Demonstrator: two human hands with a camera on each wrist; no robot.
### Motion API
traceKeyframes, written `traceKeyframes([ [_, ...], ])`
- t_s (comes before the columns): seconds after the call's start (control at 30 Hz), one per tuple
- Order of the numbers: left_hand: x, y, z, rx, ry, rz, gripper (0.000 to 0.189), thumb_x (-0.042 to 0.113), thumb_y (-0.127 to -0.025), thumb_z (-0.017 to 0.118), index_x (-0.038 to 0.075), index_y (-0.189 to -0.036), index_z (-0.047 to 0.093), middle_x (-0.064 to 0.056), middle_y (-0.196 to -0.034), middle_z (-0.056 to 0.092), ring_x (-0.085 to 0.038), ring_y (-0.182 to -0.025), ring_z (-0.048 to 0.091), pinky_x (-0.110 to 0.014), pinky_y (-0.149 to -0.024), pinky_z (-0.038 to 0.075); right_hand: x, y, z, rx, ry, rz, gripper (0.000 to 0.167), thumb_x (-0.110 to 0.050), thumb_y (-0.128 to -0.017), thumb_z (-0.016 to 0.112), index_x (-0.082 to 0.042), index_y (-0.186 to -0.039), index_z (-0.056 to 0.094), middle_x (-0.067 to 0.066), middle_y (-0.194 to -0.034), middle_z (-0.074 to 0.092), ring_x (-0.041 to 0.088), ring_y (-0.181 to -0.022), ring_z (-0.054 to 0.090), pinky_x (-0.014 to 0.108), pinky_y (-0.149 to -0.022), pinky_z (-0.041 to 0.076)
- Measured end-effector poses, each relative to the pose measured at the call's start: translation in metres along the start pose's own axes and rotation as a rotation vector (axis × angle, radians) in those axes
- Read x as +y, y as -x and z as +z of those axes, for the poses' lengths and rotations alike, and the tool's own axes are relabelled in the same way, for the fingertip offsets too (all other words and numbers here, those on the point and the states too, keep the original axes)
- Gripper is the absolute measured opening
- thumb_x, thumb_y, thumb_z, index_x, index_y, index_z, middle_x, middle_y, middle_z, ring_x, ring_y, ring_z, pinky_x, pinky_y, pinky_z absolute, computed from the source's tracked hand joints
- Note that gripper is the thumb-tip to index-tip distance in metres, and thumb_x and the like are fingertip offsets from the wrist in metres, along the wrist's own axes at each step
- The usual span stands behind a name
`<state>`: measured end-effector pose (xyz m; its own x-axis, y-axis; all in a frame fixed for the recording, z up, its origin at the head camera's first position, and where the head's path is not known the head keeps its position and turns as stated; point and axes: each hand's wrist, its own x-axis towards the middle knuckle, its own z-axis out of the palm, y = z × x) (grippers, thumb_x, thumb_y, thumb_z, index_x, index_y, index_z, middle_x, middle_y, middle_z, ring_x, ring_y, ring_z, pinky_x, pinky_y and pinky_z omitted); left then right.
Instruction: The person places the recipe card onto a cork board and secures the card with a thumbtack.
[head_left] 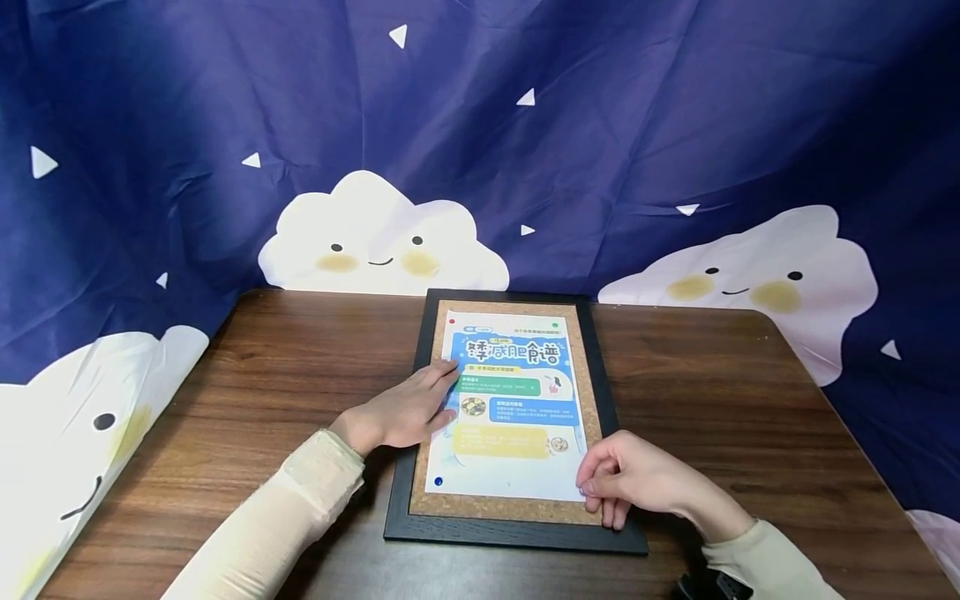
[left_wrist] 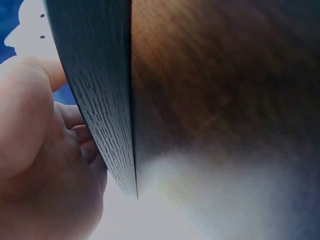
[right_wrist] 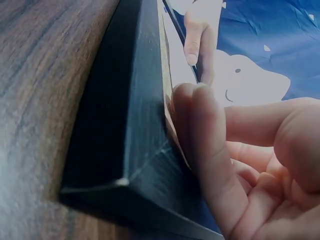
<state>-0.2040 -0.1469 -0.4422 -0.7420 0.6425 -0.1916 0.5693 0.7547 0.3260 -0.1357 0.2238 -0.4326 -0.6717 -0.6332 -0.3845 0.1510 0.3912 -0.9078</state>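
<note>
A cork board (head_left: 510, 510) in a black frame (head_left: 517, 533) lies flat on the table. On it is a printed poster (head_left: 487, 479) with coloured text boxes. Pins hold three corners: a red pin (head_left: 452, 321), a green pin (head_left: 555, 325) and a blue pin (head_left: 438, 482). My left hand (head_left: 408, 408) rests across the frame's left side, its fingertips on the poster's left edge. At the lower right corner my right hand (head_left: 637, 475) pinches a small purple pushpin (head_left: 582, 491) between thumb and forefinger, mostly hidden by the fingers. Its other fingers hang over the frame (right_wrist: 155, 165).
The brown wooden table (head_left: 720, 400) extends to both sides of the frame. A dark blue cloth (head_left: 585, 150) with smiling white clouds hangs behind it. A black object (head_left: 716, 586) sits by the right sleeve at the near edge.
</note>
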Motion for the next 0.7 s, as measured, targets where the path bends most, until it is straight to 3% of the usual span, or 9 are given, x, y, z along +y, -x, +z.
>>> traceKeyframes([
  [0.7, -0.001, -0.003, 0.002, -0.005, -0.007, 0.003, 0.072, 0.036, -0.117, 0.046, -0.005, -0.17, 0.019, -0.02, -0.181, 0.011, -0.035, -0.17, 0.011, -0.051, -0.137, 0.021, -0.014, -0.006, -0.001, -0.043, 0.084, 0.092, 0.009, 0.005, -0.1, 0.061, 0.005, -0.098, 0.069, 0.009, -0.073, 0.071, 0.012, -0.054, 0.068, 0.024, -0.05, 0.058],
])
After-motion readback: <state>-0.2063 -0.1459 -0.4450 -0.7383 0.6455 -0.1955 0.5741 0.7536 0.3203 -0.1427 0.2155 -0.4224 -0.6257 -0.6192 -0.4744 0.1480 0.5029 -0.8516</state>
